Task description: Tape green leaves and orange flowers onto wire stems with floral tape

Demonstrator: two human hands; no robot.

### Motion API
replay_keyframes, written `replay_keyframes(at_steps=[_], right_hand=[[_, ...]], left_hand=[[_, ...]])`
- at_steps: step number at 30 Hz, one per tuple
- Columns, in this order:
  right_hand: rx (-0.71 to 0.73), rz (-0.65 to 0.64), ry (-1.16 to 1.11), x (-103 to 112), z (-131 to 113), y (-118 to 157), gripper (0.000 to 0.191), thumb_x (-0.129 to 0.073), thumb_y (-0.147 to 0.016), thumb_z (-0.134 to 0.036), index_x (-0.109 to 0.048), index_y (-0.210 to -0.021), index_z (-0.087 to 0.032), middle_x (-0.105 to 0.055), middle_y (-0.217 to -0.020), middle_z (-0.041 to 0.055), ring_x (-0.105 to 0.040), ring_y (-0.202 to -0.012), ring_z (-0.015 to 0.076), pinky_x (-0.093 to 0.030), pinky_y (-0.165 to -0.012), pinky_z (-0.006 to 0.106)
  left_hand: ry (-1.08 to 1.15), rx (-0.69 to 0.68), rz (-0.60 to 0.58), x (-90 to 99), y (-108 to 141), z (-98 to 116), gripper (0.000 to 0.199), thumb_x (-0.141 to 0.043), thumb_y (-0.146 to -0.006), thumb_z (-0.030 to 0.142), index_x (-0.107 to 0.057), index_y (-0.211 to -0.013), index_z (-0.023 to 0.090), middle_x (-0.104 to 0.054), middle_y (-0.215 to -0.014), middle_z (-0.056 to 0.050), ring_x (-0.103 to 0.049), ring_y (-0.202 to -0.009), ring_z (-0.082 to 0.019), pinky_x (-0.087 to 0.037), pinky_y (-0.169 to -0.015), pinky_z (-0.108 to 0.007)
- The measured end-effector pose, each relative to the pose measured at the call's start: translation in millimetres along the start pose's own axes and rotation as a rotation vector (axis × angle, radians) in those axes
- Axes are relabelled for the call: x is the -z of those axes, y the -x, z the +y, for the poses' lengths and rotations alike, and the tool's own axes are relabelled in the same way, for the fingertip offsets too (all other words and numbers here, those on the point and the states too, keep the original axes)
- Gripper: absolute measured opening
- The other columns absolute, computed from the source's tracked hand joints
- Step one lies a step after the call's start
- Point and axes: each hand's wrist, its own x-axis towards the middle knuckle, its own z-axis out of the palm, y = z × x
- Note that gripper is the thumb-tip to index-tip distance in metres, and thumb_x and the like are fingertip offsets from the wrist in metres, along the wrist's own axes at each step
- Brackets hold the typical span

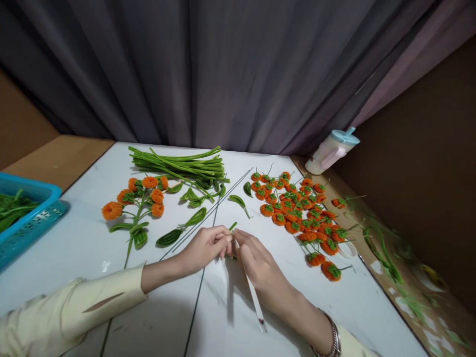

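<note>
My left hand (208, 246) is closed, its thumb and fingers pinching a small green chenille piece (233, 226) whose tip sticks up between both hands. My right hand (262, 267) meets it there, also closed. A long thin white stick (254, 297) runs from the right fingertips down under the palm toward me. Most of what the fingertips pinch is hidden. Just beyond my hands lie green chenille leaves (196, 216) and thin dark wires (230, 191). A branch with several orange fuzzy fruits (157, 196) lies to the left.
At the back lies a bundle of green chenille stems (178, 163). Many orange fruits with green caps (293, 214) spread on the right, near a white tape roll (347, 249). A blue basket (48, 191) stands left, a lidded cup (330, 151) back right. Green scraps (386, 253) litter the right side.
</note>
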Motion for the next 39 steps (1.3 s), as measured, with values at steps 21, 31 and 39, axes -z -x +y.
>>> replay_keyframes(at_steps=[21,31,39], right_hand=[[-0.883,0.107,-1.281,29.5,19.3,-17.5,0.034,-0.066,-0.079,-0.039,-0.047,-0.059,-0.02,-0.071,-0.098,0.0098,-0.057,-0.117,0.0274,-0.043,-0.098,0.043],[-0.876,0.147,-1.419,17.9,14.8,-19.7,0.037,-0.072,-0.074,-0.043,-0.046,-0.059,-0.02,-0.072,-0.089,0.0074,-0.066,-0.097,0.0239,-0.047,-0.096,0.041],[-0.804,0.103,-1.084,19.6,10.3,-15.8,0.033,-0.062,-0.084,-0.043,-0.047,-0.065,-0.02,-0.072,-0.09,0.0067,-0.062,-0.103,0.0249,-0.044,-0.09,0.038]], left_hand=[[0.167,0.029,-0.038,1.1,-0.2,5.1,0.029,-0.049,-0.088,0.041,-0.058,-0.084,0.013,-0.063,-0.069,-0.002,-0.049,-0.054,-0.01,-0.042,-0.056,-0.024],[0.168,0.027,-0.035,0.5,-0.4,3.9,0.029,-0.049,-0.088,0.04,-0.059,-0.087,0.013,-0.063,-0.068,-0.002,-0.049,-0.054,-0.01,-0.041,-0.058,-0.025],[0.15,0.022,-0.016,0.5,-0.8,0.9,0.031,-0.049,-0.088,0.043,-0.058,-0.085,0.013,-0.06,-0.065,-0.002,-0.049,-0.054,-0.011,-0.041,-0.057,-0.025]])
